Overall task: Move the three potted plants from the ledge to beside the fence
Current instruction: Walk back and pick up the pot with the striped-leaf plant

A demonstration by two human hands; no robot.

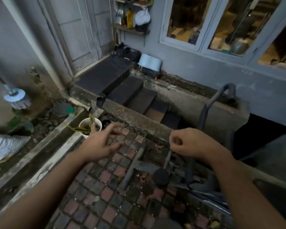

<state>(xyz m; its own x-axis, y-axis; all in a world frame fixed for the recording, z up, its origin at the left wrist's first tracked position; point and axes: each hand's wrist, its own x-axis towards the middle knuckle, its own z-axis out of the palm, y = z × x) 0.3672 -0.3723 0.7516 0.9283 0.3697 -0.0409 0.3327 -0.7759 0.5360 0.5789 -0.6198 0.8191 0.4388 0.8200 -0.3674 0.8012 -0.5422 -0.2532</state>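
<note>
A white pot point(96, 122) with a few long green-yellow leaves stands on the concrete ledge point(59, 129) at the left edge of the brick paving. My left hand point(100, 143) hovers just right of that pot, fingers spread and relaxed, holding nothing; it is blurred. My right hand point(190, 142) hangs above the paving with fingers loosely curled and nothing in it. A small black pot point(106, 122) sits right behind the white one. No other potted plant and no fence can be made out.
Dark steps point(132, 95) rise to a grey door. A metal hand trolley point(205, 133) with a black wheel lies on the right of the brick paving point(106, 187). A brush point(17, 98) and a white sack point(5, 146) are at left; gravel fills the strip beside the ledge.
</note>
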